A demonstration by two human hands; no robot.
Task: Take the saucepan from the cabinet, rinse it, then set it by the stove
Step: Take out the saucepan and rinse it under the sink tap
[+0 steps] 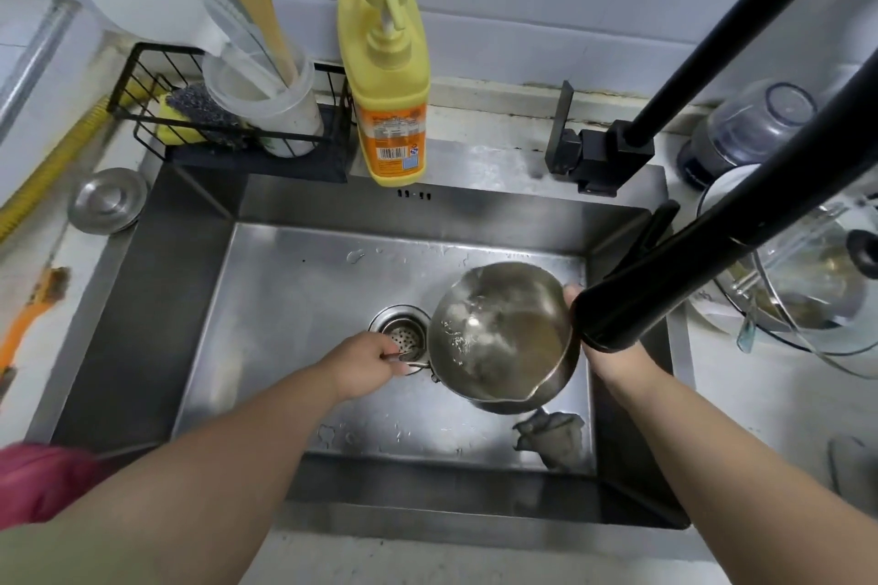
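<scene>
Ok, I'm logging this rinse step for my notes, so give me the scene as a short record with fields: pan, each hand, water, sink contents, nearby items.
pan: round stainless steel saucepan, tilted, held over the steel sink
left hand: left hand grips the pan's thin metal handle
right hand: right hand supports the pan's far side, partly hidden behind the black faucet spout
water: some inside the pan; stream not visible
sink contents: round drain strainer, crumpled grey cloth
nearby: yellow pump soap bottle

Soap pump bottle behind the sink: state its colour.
Yellow with an orange label, seen in the head view.
</scene>
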